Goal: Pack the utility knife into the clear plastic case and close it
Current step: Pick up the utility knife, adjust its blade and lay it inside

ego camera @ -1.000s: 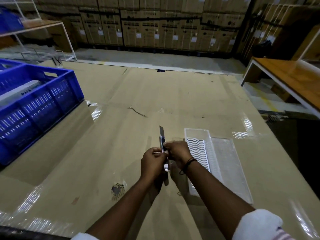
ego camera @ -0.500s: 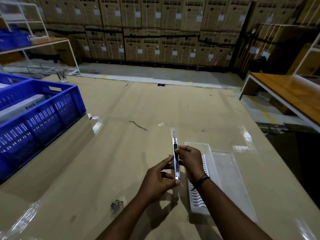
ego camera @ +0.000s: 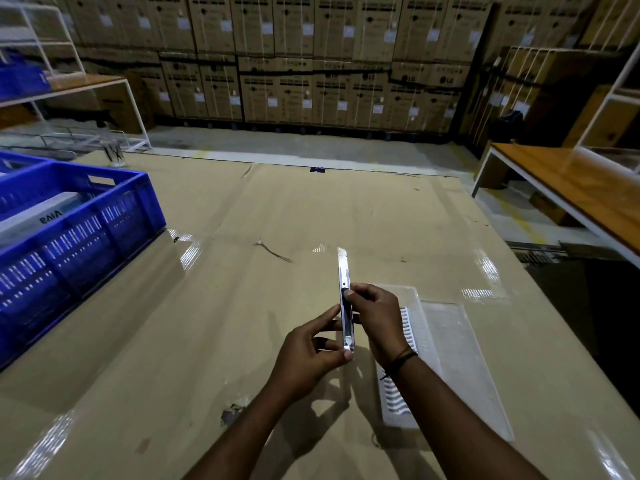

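A slim silver utility knife (ego camera: 345, 299) with a black slider is held above the cardboard-covered table (ego camera: 242, 306), its tip pointing away from me. My left hand (ego camera: 310, 355) pinches its near end between thumb and fingers. My right hand (ego camera: 375, 320) grips the middle, thumb on the black slider. A short length of blade shows at the far tip. The clear plastic case (ego camera: 446, 362) lies open flat on the table just right of my hands, with a white ribbed insert in its left half; my right wrist covers part of it.
A blue plastic crate (ego camera: 79, 237) holding a white box stands at the table's left. A wooden-topped bench (ego camera: 571, 188) stands to the right beyond the table edge. Stacked cardboard cartons (ego camera: 311, 64) line the back wall. A torn spot (ego camera: 232, 415) marks the cardboard near me.
The knife was raised and turned from a low two-handed clasp to a held-up pose with its tip away. The left hand shifted to the near end, and the view tilted up slightly.
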`<action>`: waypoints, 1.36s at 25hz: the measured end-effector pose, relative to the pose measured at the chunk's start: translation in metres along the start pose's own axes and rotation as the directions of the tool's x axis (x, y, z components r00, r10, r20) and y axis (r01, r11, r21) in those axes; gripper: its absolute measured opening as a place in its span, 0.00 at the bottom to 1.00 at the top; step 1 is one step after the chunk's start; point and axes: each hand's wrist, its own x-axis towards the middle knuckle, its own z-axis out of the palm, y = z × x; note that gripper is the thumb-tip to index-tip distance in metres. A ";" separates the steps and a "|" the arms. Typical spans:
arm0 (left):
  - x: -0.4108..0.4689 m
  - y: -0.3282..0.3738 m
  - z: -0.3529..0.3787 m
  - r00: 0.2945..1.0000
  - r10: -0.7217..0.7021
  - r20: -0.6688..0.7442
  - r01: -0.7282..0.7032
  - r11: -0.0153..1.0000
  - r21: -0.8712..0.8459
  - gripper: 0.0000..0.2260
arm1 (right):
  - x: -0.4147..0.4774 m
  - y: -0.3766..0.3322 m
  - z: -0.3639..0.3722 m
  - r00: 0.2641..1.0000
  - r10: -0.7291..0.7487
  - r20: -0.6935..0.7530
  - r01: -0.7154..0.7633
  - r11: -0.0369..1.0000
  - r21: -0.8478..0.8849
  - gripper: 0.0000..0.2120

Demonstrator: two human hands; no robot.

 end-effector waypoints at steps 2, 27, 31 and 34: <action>0.000 -0.001 -0.002 1.000 0.002 0.001 -0.002 1.000 -0.002 0.36 | -0.003 0.000 0.001 1.000 -0.013 0.007 0.013 1.000 -0.014 0.08; 0.007 -0.008 -0.003 1.000 -0.018 0.000 0.018 0.999 -0.031 0.37 | -0.030 0.009 -0.011 0.989 -0.058 0.134 0.055 0.998 0.030 0.21; 0.009 -0.008 0.001 0.999 -0.036 0.029 0.037 0.999 -0.028 0.36 | -0.031 0.007 -0.021 0.992 -0.035 0.123 0.032 0.999 0.029 0.22; 0.012 -0.006 0.007 0.994 -0.096 0.061 0.098 0.995 -0.023 0.36 | -0.034 0.006 -0.041 0.995 -0.044 0.085 0.047 0.998 -0.036 0.25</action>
